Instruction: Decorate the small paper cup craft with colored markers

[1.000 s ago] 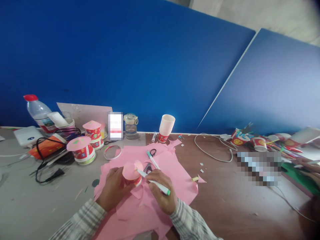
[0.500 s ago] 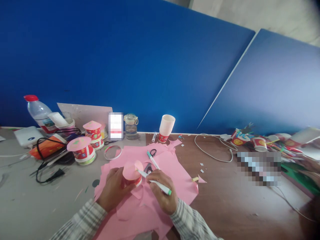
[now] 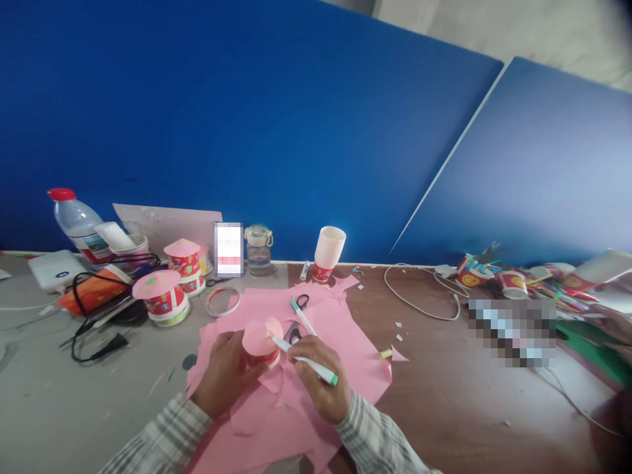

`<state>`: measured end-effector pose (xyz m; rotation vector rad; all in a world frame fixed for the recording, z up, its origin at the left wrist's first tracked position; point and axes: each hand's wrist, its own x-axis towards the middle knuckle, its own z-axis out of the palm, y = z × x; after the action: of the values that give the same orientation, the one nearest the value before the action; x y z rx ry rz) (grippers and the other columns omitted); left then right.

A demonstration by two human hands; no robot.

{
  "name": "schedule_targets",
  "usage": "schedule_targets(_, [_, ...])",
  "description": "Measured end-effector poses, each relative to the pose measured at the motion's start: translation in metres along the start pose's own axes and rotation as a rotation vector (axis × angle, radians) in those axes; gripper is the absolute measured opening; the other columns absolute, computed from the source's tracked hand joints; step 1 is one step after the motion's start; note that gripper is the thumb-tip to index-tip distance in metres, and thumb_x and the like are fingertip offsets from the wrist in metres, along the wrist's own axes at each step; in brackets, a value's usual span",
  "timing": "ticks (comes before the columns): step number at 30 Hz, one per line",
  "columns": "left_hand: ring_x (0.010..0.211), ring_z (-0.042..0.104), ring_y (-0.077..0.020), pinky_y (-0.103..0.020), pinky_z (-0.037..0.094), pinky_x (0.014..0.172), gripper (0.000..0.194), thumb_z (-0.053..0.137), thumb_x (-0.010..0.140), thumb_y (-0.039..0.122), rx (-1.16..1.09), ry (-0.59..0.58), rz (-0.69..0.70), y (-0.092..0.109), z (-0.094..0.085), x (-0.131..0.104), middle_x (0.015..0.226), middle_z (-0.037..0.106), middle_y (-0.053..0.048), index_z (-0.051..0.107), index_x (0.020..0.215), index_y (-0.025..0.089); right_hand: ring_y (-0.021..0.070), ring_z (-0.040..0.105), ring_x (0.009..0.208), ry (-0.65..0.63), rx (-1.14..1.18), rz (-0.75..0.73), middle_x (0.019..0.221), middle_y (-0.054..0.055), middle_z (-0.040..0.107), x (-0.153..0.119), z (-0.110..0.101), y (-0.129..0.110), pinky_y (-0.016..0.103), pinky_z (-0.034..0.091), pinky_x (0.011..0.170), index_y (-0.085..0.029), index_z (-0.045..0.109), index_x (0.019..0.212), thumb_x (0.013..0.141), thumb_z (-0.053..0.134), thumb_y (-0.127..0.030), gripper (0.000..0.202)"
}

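My left hand (image 3: 230, 368) is wrapped round a short red paper cup (image 3: 266, 359) capped with a round pink paper disc (image 3: 259, 339). In my right hand (image 3: 323, 378) is a white marker (image 3: 316, 368) with a green end, its tip at the disc's right side. Both hands are over pink paper sheets (image 3: 355, 349). Just beyond my right hand lie dark-handled scissors (image 3: 293, 331), partly covered, and another marker (image 3: 302, 316) with a teal end.
Pink-topped paper cups (image 3: 166, 308) stand to the left, near a black cable plug (image 3: 116, 343). At the back are a water jar (image 3: 259, 250), a stack of paper cups (image 3: 330, 249) and a roll of tape (image 3: 223, 301). A white cable (image 3: 419, 309) lies on the right.
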<state>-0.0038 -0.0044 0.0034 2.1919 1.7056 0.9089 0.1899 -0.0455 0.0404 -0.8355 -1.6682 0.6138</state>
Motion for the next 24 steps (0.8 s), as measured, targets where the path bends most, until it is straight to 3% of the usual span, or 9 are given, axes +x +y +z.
schedule_targets(9, [0.070, 0.053, -0.0242, -0.036, 0.043, 0.061, 0.037, 0.069, 0.042, 0.045, -0.001, 0.025, -0.009, 0.0001, 0.0009, 0.0003, 0.065, 0.063, 0.002, 0.055, 0.071, 0.027, 0.0235, 0.064, 0.070, 0.003, -0.006, 0.028, 0.073, 0.006, 0.070, -0.0006, 0.0021, 0.0015, 0.037, 0.051, 0.068, -0.021, 0.068, 0.090, 0.079, 0.054, -0.016, 0.019])
schedule_targets(24, [0.072, 0.054, -0.0255, -0.038, 0.043, 0.063, 0.043, 0.067, 0.043, 0.046, -0.001, -0.002, 0.010, -0.0004, 0.0005, 0.0005, 0.074, 0.065, -0.001, 0.056, 0.081, 0.027, 0.0237, 0.064, 0.071, -0.010, 0.020, 0.015, 0.071, 0.005, 0.070, -0.0007, -0.0002, 0.0010, 0.036, 0.051, 0.070, -0.021, 0.068, 0.087, 0.078, 0.053, -0.016, 0.018])
